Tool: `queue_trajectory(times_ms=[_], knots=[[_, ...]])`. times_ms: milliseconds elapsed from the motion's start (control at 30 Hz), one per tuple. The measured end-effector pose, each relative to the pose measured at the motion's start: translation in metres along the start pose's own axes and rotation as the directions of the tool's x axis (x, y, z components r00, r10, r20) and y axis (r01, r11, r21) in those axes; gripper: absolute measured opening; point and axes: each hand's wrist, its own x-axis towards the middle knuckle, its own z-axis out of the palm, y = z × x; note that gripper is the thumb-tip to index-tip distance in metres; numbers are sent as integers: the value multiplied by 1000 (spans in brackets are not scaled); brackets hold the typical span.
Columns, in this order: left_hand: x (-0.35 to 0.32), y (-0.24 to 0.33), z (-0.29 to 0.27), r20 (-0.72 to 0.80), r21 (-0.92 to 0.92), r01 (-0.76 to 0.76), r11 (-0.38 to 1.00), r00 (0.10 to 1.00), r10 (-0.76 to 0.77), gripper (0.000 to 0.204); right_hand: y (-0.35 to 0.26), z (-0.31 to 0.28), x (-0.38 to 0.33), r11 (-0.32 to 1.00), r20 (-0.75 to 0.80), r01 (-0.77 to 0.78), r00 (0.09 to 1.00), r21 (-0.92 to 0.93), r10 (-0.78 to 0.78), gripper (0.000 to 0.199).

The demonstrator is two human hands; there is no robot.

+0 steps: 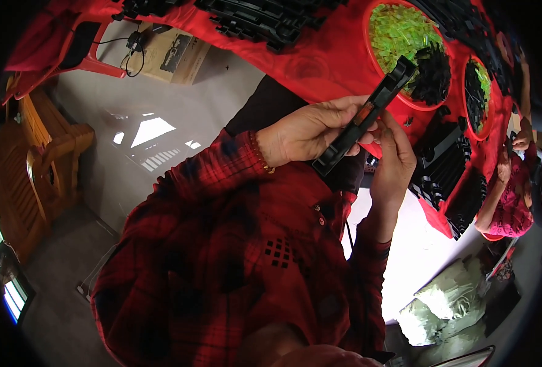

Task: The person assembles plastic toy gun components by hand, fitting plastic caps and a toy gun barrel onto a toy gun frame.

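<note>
Both hands hold a long black plastic strip (pixel 364 116) angled toward one o'clock: left hand (pixel 308 131) fingers wrapped round it, right hand (pixel 393 160) fingers pinching its orange insert (pixel 365 111), seemingly mid-fitting; pressing it home looks next.

a pale glossy floor (pixel 161 104) catches bright window light. a carved wooden bench (pixel 35 159) stands at the left — a red-covered table (pixel 320 61) spans the top.

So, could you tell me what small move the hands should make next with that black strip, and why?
Probably press the small orange piece fully into the black strip. The left hand grips the strip at its middle, and the right hand has its fingertips right at the orange piece, which seems to sit on the strip's face.
</note>
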Motion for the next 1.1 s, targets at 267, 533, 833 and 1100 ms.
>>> queue_trajectory(times_ms=[267,533,833,1100], knots=[[-1,-1,2,-3,7,1,1000,1000,-1,54,-2,2,-2,998,-13,39,999,-41,-39,29],[-1,1,0,9,13,-6,1000,1000,6,54,-3,0,-4,987,-23,126,991,-95,-129,29],[0,-1,-7,-30,33,-29,999,999,30,53,-6,4,-9,941,-131,237,953,-239,-274,31],[-4,-3,8,-183,80,-64,995,980,78,47,-9,12,-10,476,218,588,749,-653,-626,36]])
